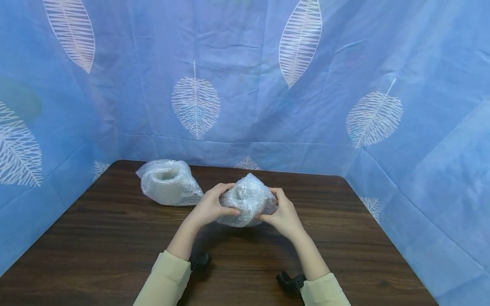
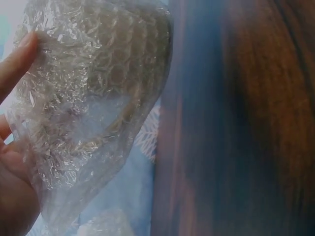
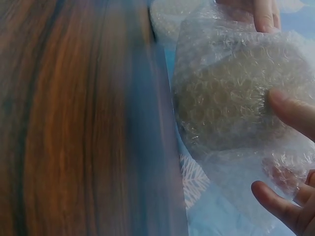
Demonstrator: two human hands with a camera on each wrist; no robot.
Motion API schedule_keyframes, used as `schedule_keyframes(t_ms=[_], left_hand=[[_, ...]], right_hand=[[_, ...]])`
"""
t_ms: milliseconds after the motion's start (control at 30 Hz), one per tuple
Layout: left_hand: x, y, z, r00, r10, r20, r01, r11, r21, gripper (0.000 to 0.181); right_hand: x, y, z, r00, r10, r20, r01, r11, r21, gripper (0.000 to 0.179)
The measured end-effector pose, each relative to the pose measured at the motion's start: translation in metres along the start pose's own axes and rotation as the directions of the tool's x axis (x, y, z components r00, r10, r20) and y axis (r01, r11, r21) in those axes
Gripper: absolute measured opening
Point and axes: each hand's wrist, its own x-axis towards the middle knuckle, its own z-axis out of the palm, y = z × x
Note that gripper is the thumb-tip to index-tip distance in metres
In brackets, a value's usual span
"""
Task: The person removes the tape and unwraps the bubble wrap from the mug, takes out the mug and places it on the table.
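Both hands hold a bubble-wrapped bundle [image 1: 249,195] over the middle of the dark wooden table [image 1: 245,259]. My left hand [image 1: 210,208] grips its left side, the thumb on the near face and the fingers farther back. On the opposite side my right hand [image 1: 284,216] grips it in much the same way. Twisted wrap bunches up at the top, and a shadow lies on the wood below. Through the plastic in the right wrist view, a pale, rounded thing [image 3: 226,98] shows inside; the layers blur its shape. The left wrist view shows loose wrap [image 2: 64,191] beside the left palm.
A second bubble-wrapped bundle [image 1: 168,189], with a round hollow in its top, stands at the table's back left. Blue leaf-patterned cloth [image 1: 245,97] hangs along the back and both sides. Black straps [image 1: 291,282] sit at the wrists, beside pale sleeves [image 1: 325,291].
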Motion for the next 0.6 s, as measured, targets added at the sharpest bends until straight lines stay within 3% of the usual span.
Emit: schedule_keyframes(t_ms=[300,600], left_hand=[[0.001,-0.009,0.011,1.0,0.005,0.012,-0.005,1.0,0.006,0.082],[0.002,-0.014,0.016,1.0,-0.01,0.024,0.01,1.0,0.002,0.083]], right_hand=[[0.0,0.015,0.004,0.998,0.058,0.014,-0.058,0.998,-0.006,0.076],[0.0,0.021,0.005,0.998,0.062,0.023,-0.061,0.998,-0.018,0.075]])
